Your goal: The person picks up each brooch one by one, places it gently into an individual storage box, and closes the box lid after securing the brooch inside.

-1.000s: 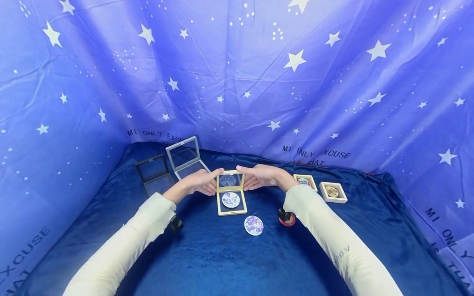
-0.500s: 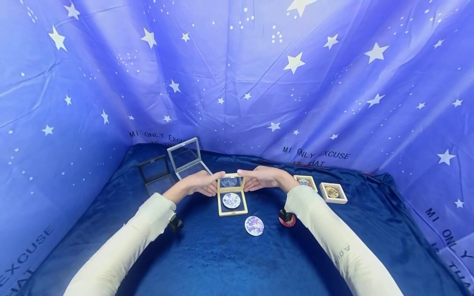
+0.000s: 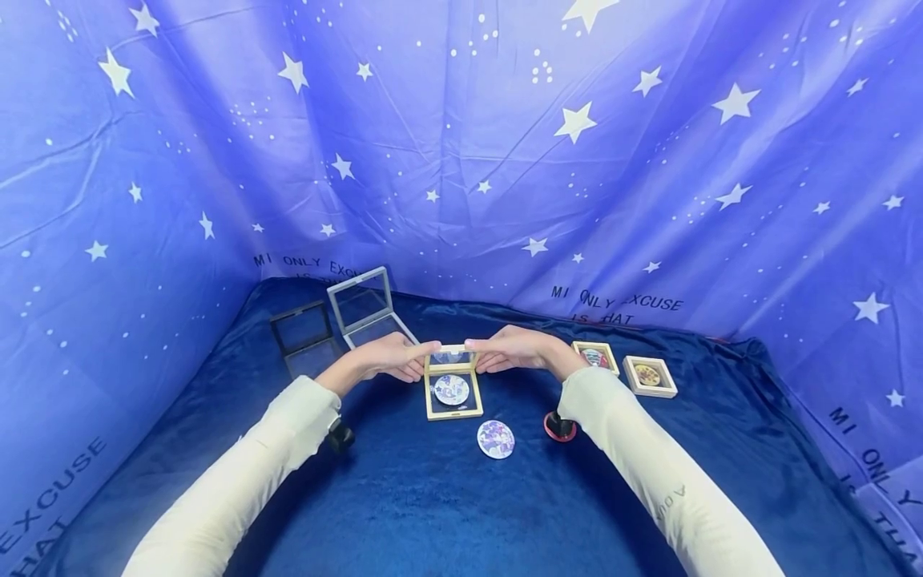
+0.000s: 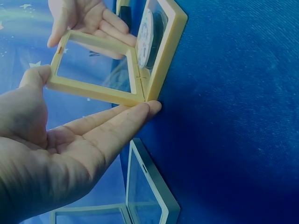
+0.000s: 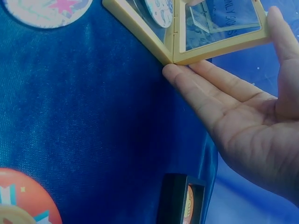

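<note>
A small yellow-framed display case (image 3: pixel 454 414) stands opened on the blue cloth, holding a round badge (image 3: pixel 451 390) with purple and white artwork. Its clear-windowed lid (image 4: pixel 93 67) is tilted up at the far side. My left hand (image 3: pixel 392 357) has its thumb on the lid's upper left corner and straight fingers at the hinge. Mirroring it, my right hand (image 3: pixel 510 349) presses its thumb on the upper right corner, fingers stretched to the hinge. Another purple-white badge (image 3: pixel 496 439) lies just in front of the case.
Back left stand an opened black case (image 3: pixel 303 332) and an opened grey case (image 3: pixel 364 308). Two pale-framed cases with badges, a nearer one (image 3: pixel 595 357) and a farther one (image 3: pixel 650 376), lie right. A red badge (image 5: pixel 23 200) sits below my right wrist. Starry curtains (image 3: pixel 461 160) enclose the cloth.
The lid has tipped forward and down toward the badge in the case, both thumbs moving with it. The case's base and the loose badges have stayed in place.
</note>
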Tool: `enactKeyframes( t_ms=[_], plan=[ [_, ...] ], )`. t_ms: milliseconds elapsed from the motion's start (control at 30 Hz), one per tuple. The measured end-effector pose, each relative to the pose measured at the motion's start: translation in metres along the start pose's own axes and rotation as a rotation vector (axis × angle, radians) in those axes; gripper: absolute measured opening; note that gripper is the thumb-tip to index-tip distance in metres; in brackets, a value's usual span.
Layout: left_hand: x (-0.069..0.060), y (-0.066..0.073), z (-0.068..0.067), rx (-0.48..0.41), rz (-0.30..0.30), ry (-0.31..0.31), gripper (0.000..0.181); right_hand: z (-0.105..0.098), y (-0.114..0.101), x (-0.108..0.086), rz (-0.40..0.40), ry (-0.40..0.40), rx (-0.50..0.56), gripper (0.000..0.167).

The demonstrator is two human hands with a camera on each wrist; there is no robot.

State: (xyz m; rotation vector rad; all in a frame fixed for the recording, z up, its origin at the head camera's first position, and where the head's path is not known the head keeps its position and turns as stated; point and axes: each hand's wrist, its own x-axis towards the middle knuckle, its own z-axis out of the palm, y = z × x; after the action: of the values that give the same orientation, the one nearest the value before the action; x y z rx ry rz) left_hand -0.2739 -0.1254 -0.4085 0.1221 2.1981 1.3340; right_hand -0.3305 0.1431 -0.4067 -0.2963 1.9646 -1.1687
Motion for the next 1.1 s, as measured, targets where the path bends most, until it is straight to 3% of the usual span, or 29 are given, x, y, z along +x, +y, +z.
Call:
enactKeyframes(
  t_ms=[433, 633, 800, 1100],
  plan=[
    [-0.003, -0.007, 0.002, 0.068, 0.052, 0.039, 0.052, 0.003, 0.005, -0.005, -0.042, 0.05, -0.093, 0.048],
    [-0.004, -0.009, 0.004, 0.117, 0.103, 0.063, 0.045, 0.007, 0.005, -0.007, -0.065, 0.122, -0.216, 0.048],
    [-0.005, -0.009, 0.005, 0.198, 0.134, 0.079, 0.049, 0.008, 0.004, -0.009, -0.078, 0.139, -0.324, 0.053],
    [-0.008, -0.012, 0.008, 0.241, 0.226, 0.09, 0.055, 0.016, 0.005, -0.012, -0.13, 0.151, -0.309, 0.05]
  ],
)
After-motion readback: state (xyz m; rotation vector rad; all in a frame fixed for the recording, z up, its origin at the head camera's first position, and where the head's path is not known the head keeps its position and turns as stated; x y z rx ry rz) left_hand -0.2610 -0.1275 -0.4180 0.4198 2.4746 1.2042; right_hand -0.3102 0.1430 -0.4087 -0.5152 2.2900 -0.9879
